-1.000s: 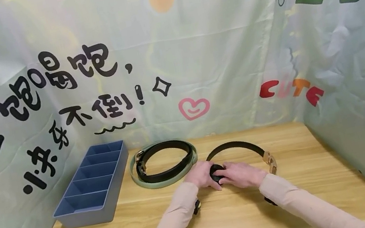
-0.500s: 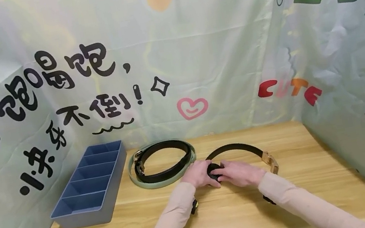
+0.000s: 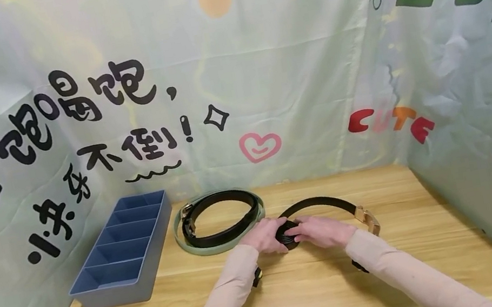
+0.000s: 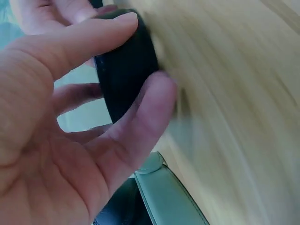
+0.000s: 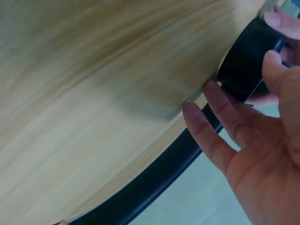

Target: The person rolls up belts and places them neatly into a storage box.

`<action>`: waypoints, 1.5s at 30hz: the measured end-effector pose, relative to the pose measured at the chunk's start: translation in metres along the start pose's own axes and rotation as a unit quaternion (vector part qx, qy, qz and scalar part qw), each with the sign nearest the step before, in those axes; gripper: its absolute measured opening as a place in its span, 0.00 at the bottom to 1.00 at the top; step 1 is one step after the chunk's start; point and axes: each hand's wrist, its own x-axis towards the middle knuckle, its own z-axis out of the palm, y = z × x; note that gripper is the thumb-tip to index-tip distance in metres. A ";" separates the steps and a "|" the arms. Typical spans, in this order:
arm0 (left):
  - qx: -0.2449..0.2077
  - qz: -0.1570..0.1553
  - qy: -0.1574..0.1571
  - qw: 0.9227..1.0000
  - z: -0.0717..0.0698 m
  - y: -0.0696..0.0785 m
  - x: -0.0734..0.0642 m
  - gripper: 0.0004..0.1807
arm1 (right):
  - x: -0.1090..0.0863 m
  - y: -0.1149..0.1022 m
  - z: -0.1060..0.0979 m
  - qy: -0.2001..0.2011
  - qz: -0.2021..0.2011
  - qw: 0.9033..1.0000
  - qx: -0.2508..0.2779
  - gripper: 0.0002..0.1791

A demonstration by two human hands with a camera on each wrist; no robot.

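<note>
Between my two hands is a black belt, its one end wound into a tight coil on the table. The rest of that belt arcs behind my hands to a gold-coloured buckle on the right. My left hand grips the coil from the left; in the left wrist view its thumb and fingers curl round the black roll. From the right, my right hand pinches the coil, thumb against its side in the right wrist view, while other fingers spread near the strap.
Behind my left hand lie a looped black belt and a pale green belt around it. At the left stands a blue-grey tray with several compartments. Printed cloth walls the wooden table on the back and sides.
Both hands and the coil have shifted slightly to the left. The free strap's arc behind them sits a little lower and flatter, with the buckle slightly turned.
</note>
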 end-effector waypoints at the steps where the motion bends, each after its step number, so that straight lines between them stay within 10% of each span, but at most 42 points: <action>1: -0.002 -0.002 -0.001 1.000 -0.001 0.000 0.000 0.42 | 0.000 -0.001 -0.001 -0.002 0.002 1.000 -0.003 0.15; 12: 0.019 -0.058 0.070 0.996 0.004 0.012 0.004 0.36 | -0.001 -0.008 -0.001 0.010 0.018 1.000 -0.003 0.16; 18: 0.032 -0.024 0.022 0.999 0.006 0.011 -0.002 0.44 | -0.002 -0.002 0.001 0.024 -0.008 1.000 -0.014 0.13; 24: 0.013 -0.058 -0.019 0.998 0.002 0.012 -0.001 0.45 | -0.002 0.003 0.001 0.034 -0.028 0.999 -0.029 0.15; 37: 0.061 -0.095 0.088 0.990 0.006 0.022 0.001 0.37 | -0.002 -0.002 0.006 0.045 0.004 0.999 -0.023 0.17; 45: 0.045 -0.046 0.014 0.998 0.002 0.011 0.000 0.41 | -0.003 0.002 0.003 0.050 -0.006 0.999 -0.012 0.15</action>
